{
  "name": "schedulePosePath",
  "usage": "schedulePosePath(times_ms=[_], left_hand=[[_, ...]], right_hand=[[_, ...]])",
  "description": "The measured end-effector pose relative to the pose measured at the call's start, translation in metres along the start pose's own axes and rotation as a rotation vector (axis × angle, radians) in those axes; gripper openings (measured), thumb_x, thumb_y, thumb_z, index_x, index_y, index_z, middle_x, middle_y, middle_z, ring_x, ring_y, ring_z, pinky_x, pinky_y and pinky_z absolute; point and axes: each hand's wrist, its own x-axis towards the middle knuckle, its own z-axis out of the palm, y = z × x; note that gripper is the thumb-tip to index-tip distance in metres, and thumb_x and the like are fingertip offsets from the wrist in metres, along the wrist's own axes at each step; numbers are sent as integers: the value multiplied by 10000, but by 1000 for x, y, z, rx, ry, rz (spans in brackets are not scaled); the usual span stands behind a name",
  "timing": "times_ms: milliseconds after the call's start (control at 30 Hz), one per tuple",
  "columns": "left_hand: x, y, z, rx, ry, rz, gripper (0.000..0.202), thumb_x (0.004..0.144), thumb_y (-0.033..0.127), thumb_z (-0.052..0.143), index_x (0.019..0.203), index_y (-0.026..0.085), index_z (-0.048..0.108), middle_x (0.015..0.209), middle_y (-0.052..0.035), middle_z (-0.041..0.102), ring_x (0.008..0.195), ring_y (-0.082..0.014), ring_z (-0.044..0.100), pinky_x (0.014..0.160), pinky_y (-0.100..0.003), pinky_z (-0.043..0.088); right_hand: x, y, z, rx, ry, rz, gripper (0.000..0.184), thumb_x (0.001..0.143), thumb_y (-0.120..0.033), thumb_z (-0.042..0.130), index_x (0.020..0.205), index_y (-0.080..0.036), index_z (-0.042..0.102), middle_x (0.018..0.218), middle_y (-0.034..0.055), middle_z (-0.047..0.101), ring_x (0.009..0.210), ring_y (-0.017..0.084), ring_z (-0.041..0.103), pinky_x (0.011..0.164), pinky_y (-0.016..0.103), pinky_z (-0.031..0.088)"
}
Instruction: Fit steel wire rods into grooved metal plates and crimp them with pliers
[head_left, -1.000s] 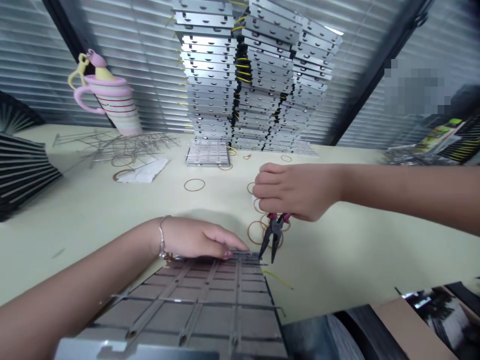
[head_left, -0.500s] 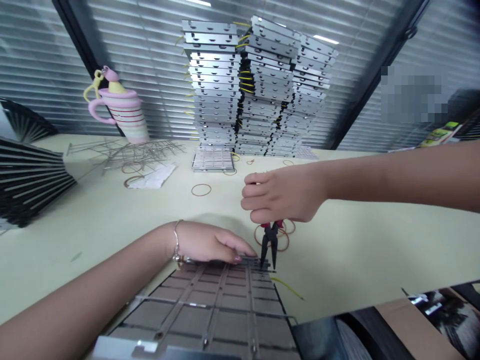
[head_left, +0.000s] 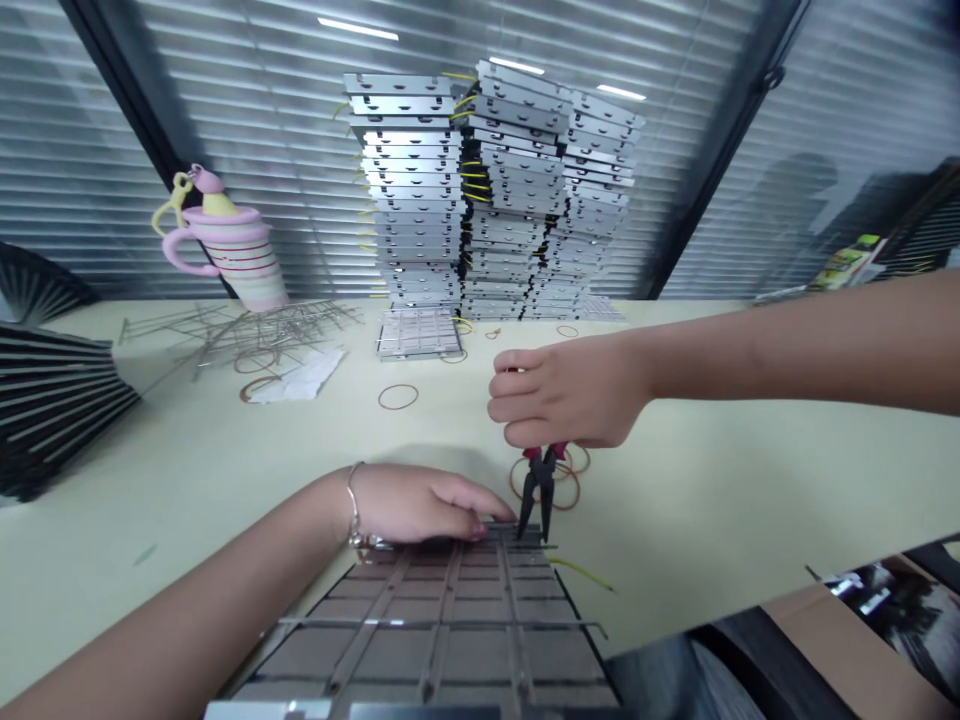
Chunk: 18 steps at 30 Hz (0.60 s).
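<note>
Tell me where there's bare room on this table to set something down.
The pale tabletop has a free patch right of the needle-nose pliers and rubber bands, below the right hand. Another lies between the black stacked plates and the left hand. It's crowded around the metal grid and back by the stacked metal trays and tangled wire frames.

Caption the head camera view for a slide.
Right hand holds pliers at the edge of a metal grid, left hand resting on it.

Am counting one left hand (head_left: pixel 412 503), one right hand (head_left: pixel 566 395), one pair of needle-nose pliers (head_left: pixel 538 490), one metal grid frame (head_left: pixel 435 640), two tall stacks of metal trays (head_left: pixel 409 200), one striped pink mug (head_left: pixel 236 262), one yellow wire (head_left: pixel 581 573), several rubber bands (head_left: pixel 397 397).
</note>
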Motion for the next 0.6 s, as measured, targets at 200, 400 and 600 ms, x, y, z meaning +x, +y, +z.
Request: schedulePosePath(times_ms=[200, 400, 600], left_hand=[[2, -2, 1, -25, 25, 3, 366, 827, 142, 502, 1145, 233, 659, 1138, 54, 676, 1027, -112, 612, 909, -160, 424], [0, 0, 0, -12, 29, -8, 355, 831, 160, 502, 1137, 239, 664, 1116, 61, 684, 1011, -120, 617, 897, -165, 431], [0, 1, 1, 7, 25, -39, 349, 835, 174, 493, 1135, 231, 662, 1080, 59, 697, 962, -117, 625, 853, -163, 447]], right_hand=[[4, -1, 0, -13, -32, -6, 152, 762, -206, 471, 905, -195, 521, 880, 73, 480, 884, 257, 417, 904, 419, 306], [10, 2, 2, -74, -38, -18, 113, 807, -199, 452, 890, -187, 528, 856, 67, 480, 851, 243, 428, 857, 404, 327], [12, -3, 4, -170, -15, 16, 120, 884, -223, 410, 844, -191, 519, 814, 46, 480, 813, 213, 429, 823, 384, 331]])
